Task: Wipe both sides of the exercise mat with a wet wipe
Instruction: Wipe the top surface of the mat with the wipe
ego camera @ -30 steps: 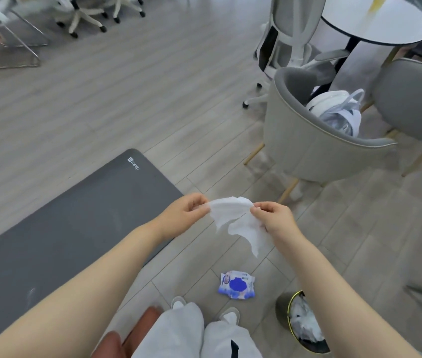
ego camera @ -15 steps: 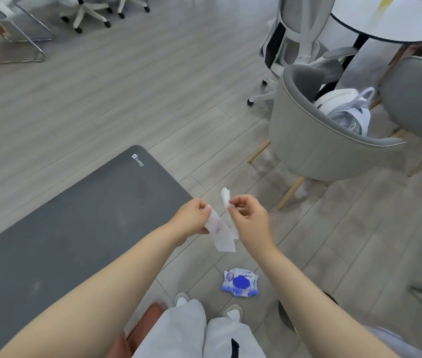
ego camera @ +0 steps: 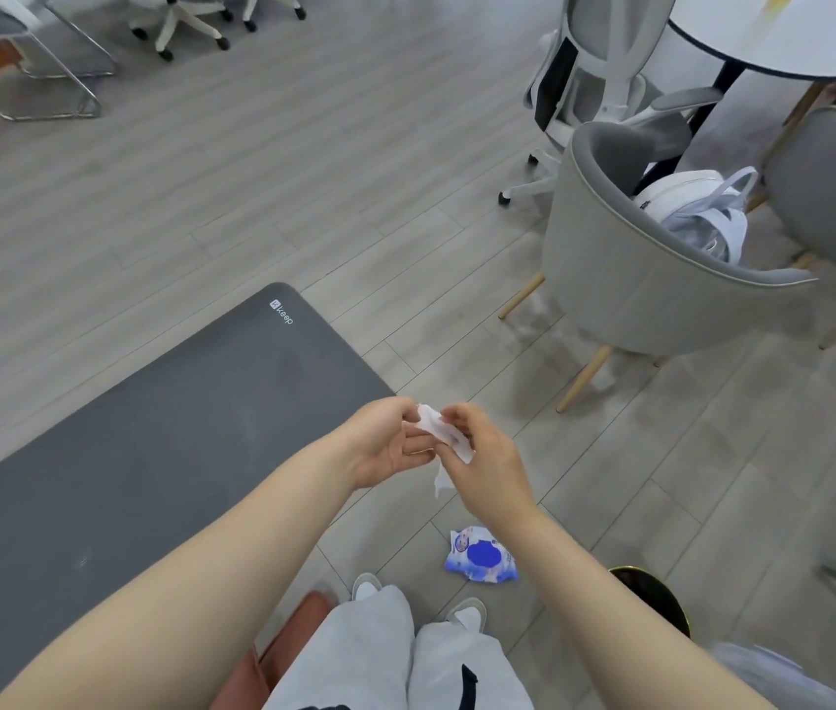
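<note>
- Head view, lower centre of the frame: a white wet wipe (ego camera: pixel 439 432) is bunched up between the two hands, and a loose corner of it hangs below them.
- At the left of the wipe, the left hand (ego camera: pixel 389 443) pinches it, with the thumb on top and curled fingers beneath.
- From the other side, the right hand (ego camera: pixel 485 461) grips it, its fingers clenched around the crumpled part; the two hands nearly touch.
- Spread flat on the floor, the dark grey exercise mat (ego camera: pixel 124 453) runs from the lower left up to a rounded corner near the middle of the frame, just left of the hands.
- That corner carries small white lettering reading "keep" (ego camera: pixel 283 312) beside a little square logo.
- Below the hands, a blue and white wet wipe pack (ego camera: pixel 480 556) lies on the floor; its print is too small to read.
- At the bottom centre are light grey trousers (ego camera: pixel 385 653) and the toes of white shoes (ego camera: pixel 467 609).
- Partly hidden by the right forearm, a dark round bin with a gold rim (ego camera: pixel 662 597) sits at the lower right.
- Pale grey wood-look planks make up the floor (ego camera: pixel 252 171).
- At the right, a grey tub chair (ego camera: pixel 626 279) on wooden legs holds a white bag (ego camera: pixel 697 207).
- A round white table (ego camera: pixel 774 38) stands at the upper right, with a white office chair (ego camera: pixel 605 69) beside it.
- More chairs on castors and metal frames line the upper left edge.
</note>
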The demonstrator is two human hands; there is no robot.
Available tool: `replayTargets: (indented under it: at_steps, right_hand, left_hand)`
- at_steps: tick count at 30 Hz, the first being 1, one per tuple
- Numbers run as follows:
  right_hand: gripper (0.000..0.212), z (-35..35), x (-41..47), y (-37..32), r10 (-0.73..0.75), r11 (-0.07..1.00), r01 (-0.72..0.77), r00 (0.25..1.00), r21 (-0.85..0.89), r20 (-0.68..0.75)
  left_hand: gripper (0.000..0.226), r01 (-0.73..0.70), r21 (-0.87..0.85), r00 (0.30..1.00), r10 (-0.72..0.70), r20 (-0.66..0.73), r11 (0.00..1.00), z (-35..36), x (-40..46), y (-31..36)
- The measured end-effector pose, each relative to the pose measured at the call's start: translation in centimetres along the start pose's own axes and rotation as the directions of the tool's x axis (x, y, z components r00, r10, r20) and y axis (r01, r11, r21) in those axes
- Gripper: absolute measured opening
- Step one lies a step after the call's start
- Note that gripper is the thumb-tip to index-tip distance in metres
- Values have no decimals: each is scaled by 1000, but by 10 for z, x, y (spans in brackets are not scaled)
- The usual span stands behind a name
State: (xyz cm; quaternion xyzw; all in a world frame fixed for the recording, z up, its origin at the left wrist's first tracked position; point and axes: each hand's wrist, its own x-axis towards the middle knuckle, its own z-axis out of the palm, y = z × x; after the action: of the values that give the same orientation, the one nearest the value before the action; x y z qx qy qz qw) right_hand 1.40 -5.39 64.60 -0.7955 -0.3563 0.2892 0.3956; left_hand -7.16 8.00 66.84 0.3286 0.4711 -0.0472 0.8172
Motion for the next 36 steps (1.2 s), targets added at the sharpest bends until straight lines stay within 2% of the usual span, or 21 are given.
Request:
replayTargets:
  at_steps: [3, 6, 9, 11, 14, 18, 21, 24, 27, 32, 34, 36]
  right_hand:
    - [25, -6, 3, -2, 35, 999, -35, 999, 11, 1]
    - [26, -18, 7, -6, 92, 993, -91, 996, 70, -13]
    - [24, -26, 14, -11, 189, 966, -192, 981, 173, 37]
    - [26, -32, 19, -14, 254, 933, -265, 964, 244, 76]
    - [28, -39, 21, -18, 288, 888, -317, 948, 333, 134]
    - [27, -42, 22, -23, 283, 867, -327, 944, 376, 169]
    - [28, -40, 20, -25, 278, 863, -330, 943, 384, 185]
    - [27, -39, 17, -29, 271, 867, -325, 944, 379, 189]
    - [27, -38, 15, -31, 272, 855, -339, 937, 392, 217]
    - [28, -40, 15, -34, 270, 852, -333, 940, 404, 206]
    - [28, -41, 17, -35, 280, 853, -325, 945, 409, 169]
    - [28, -42, 19, -34, 292, 861, -310, 950, 403, 107]
  left_hand:
    - [23, -30, 169, 997, 42, -64, 985, -3, -2, -5]
    - [23, -36, 457, 988, 99, -115, 889, -12, 1, -16]
    - [25, -57, 595, 959, 209, -190, 802, -22, 6, -31]
    - [41, -63, 603, 959, 216, -184, 796, -25, 10, -42]
    - [71, -37, 472, 984, 114, -137, 881, -18, 12, -55]
    - [89, -74, 349, 968, 152, -200, 934, -7, 16, -62]
    - [77, -108, 191, 958, 153, -242, 976, -4, 19, -62]
    - [47, -177, 169, 948, 214, -236, 970, -8, 26, -63]
    - [27, -247, 302, 936, 308, -173, 921, -9, 26, -64]
    - [28, -403, 520, 872, 489, -33, 753, -13, 20, -67]
    - [14, -417, 576, 838, 543, -56, 703, -16, 20, -68]
    - [11, -415, 613, 794, 596, -117, 673, -19, 19, -68]
